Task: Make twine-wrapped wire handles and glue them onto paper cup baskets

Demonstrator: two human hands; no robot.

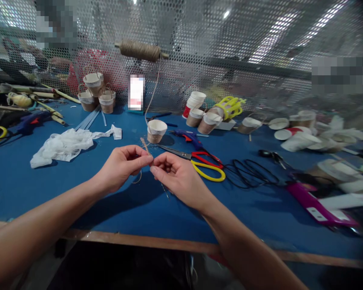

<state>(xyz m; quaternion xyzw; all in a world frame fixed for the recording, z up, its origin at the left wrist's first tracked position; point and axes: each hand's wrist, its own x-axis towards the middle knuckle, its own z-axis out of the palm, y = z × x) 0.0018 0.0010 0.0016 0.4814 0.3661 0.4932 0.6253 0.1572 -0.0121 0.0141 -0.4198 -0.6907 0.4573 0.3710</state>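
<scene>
Over the blue table, my left hand (124, 166) and my right hand (181, 177) meet, both closed in a pinch. Between their fingertips is a short length of brown twine (144, 144), its upper end sticking up past my left fingers. A loop of it hangs below the left hand, and a thin end shows under the right. Just beyond stands a small paper cup (156, 131) wrapped in brown twine, with a strand leading up to the twine spool (140, 50). Scissors (199, 159) with red and yellow handles lie beyond my right hand.
White gauze (65, 147) lies at left, near glue sticks (89, 120). A blue glue gun (189, 139) and black cord (251, 173) lie right of centre. Wrapped cups (93, 84) are stacked behind. A purple power strip (317, 205) sits at right. A perforated metal screen (245, 72) closes the back.
</scene>
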